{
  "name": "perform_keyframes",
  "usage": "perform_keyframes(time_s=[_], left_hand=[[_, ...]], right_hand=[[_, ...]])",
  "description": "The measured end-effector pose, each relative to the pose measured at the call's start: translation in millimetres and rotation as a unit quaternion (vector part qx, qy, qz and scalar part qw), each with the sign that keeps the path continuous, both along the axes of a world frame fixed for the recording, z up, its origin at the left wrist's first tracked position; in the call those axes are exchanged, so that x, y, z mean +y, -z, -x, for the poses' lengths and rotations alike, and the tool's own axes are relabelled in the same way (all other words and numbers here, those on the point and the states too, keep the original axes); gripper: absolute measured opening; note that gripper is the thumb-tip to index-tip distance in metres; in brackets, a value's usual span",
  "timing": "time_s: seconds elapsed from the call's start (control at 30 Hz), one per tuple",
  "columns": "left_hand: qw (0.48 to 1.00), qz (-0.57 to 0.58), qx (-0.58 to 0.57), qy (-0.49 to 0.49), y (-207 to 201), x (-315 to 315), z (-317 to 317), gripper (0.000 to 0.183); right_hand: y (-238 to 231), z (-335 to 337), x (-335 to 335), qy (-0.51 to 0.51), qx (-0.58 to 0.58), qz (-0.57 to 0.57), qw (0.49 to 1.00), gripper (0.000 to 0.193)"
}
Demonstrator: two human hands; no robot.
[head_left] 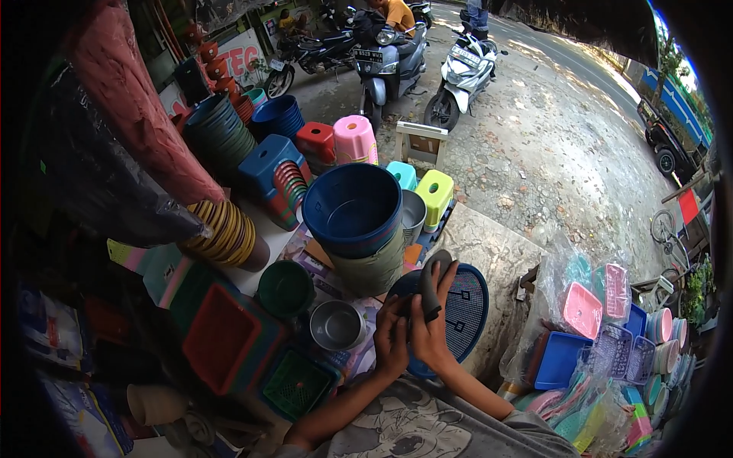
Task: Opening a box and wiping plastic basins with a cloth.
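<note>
In front of my chest, a dark grey-green, bent, flat piece (pixel 430 294) stands between my hands, its exact kind unclear. My right hand (pixel 434 336) grips it, with the thumb on the near side and the fingers behind and along its upper part. My left hand (pixel 391 343) is curled, its fingertips pinching at the lower left edge. Behind them lies a blue round basket (pixel 475 305) with a mesh bottom, partly hidden by my hands. Just beyond is a stack of large tubs with a dark blue one (pixel 351 210) on top.
A grey metal bowl (pixel 337 325) and a green bucket (pixel 285 288) are to the left, beside red trays (pixel 221 336). Stools, including a yellow one (pixel 435 197), stand beyond. Bagged baskets (pixel 584 309) fill the right. Parked motorbikes (pixel 461 72) and people are farther off.
</note>
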State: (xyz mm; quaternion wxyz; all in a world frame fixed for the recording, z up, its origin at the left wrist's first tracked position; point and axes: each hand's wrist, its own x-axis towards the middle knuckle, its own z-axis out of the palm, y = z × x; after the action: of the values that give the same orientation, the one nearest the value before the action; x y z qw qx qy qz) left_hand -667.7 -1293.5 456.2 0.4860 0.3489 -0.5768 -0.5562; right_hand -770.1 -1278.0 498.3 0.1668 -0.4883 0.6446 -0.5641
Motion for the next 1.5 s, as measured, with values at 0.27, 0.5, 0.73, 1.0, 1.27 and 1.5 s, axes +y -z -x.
perform_keyframes(time_s=[0.27, 0.5, 0.73, 1.0, 1.27, 1.5], left_hand=[[1.000, 0.018, 0.004, 0.005, -15, -9, -8, 0.029], [0.995, 0.089, -0.030, 0.043, -15, -9, -19, 0.022], [0.995, 0.099, -0.019, 0.009, -28, -8, -29, 0.021], [0.976, 0.210, -0.051, 0.019, -47, -6, -34, 0.020], [0.983, 0.180, -0.030, -0.021, -31, -7, -20, 0.023], [0.989, 0.130, -0.058, -0.031, -14, -3, -17, 0.026]], right_hand=[[-4, -7, 13, -0.092, 0.187, 0.026, 0.978, 0.063], [11, 30, -5, 0.031, 0.249, 0.008, 0.968, 0.062], [54, 68, 6, 0.131, 0.321, 0.008, 0.938, 0.087], [72, 29, 42, -0.121, 0.384, -0.185, 0.897, 0.075], [30, -12, 53, -0.260, -0.264, -0.250, 0.895, 0.062], [-24, 9, 44, -0.202, -0.184, -0.129, 0.953, 0.066]])
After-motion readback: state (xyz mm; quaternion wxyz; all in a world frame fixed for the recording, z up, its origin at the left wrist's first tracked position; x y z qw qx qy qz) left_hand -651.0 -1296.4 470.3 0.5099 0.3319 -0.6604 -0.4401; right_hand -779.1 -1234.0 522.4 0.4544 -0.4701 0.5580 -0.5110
